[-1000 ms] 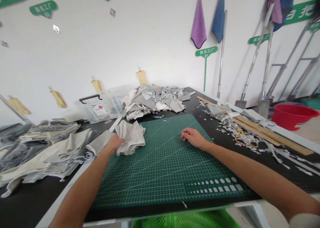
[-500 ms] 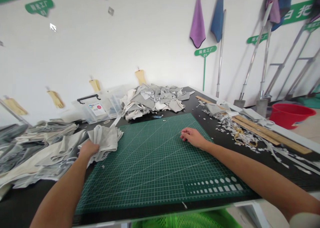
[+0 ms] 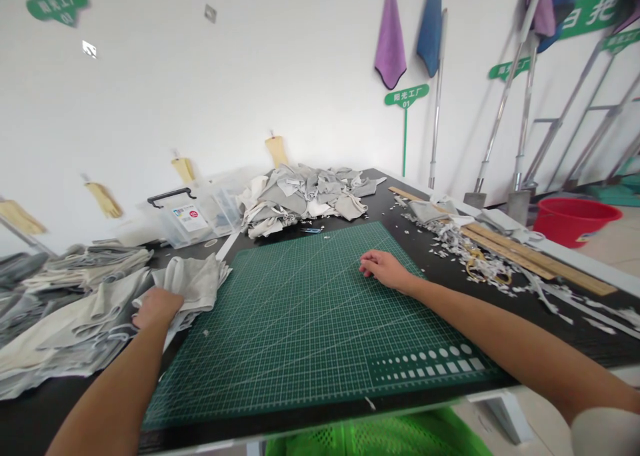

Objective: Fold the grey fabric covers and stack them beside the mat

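A green cutting mat (image 3: 300, 316) with a white grid lies on the black table before me. At its left edge my left hand (image 3: 157, 307) grips the near side of a bunched light grey cloth (image 3: 197, 279), whose frayed right end overlaps the mat. My left fingertips are partly hidden in the folds. More grey and cream cloths (image 3: 85, 316) lie layered just left of that hand. My right hand (image 3: 383, 269) rests on the right part of the mat, its fingers curled in and nothing visible in them.
Behind the mat are a heap of grey cloth pieces (image 3: 305, 193), a blue-handled cutter (image 3: 313, 231) and a clear plastic box (image 3: 186, 219). Along the right lie white scraps (image 3: 450, 243), wooden rulers (image 3: 530, 253) and gold-handled scissors (image 3: 475, 266). A red bucket (image 3: 575, 219) stands beyond.
My left hand has moved left and slightly toward me, drawing the grey cloth along toward the layered pile. The right hand stays in place on the mat. The view has shifted a little.
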{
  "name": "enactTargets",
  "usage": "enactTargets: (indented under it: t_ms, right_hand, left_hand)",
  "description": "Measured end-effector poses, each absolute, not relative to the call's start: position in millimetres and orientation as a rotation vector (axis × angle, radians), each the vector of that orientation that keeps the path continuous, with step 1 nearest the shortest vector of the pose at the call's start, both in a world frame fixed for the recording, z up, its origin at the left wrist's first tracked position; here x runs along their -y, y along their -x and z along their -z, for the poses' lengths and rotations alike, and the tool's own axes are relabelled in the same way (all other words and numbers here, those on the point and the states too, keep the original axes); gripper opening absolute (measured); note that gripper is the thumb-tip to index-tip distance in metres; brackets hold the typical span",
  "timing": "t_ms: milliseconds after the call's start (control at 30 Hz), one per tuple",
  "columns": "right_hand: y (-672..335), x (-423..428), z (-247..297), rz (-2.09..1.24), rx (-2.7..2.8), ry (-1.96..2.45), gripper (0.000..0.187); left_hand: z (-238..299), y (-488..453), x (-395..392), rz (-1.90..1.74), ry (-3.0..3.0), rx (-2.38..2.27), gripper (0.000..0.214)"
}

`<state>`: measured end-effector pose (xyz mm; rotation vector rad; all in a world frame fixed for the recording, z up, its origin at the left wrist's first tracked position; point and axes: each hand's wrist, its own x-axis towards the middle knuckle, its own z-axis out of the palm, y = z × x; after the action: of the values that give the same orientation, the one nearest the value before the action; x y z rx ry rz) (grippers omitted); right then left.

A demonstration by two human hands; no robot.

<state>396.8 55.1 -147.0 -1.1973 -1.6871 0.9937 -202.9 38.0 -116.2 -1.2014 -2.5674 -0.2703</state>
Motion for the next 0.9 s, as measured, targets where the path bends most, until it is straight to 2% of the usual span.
enactTargets:
  t_ms: [167,367,533,667,900]
  right_hand:
    - [-397,-55,147,-0.989,1.707,1.192,0.015]
    - [-396,-53,145,-0.978,1.722,1.216,0.016]
    - [-395,-53,144,-0.973,1.733,1.220,0.018]
    - [-395,-51,144,-0.962,1.743,1.210,0.020]
    - [-394,-49,141,-0.940,1.750,1.226,0.020]
  left_hand:
    - [109,159,-25,0.436,1.046,2.308,0.064]
    - [87,120,-24,0.298,1.725,1.897,0.046]
    - [115,105,-29,0.081,1.917,2.102,0.061]
    - [136,126,-27,0.053,1.747,2.340,0.050]
    - [134,149,-17,0.050,1.684,2.244,0.042]
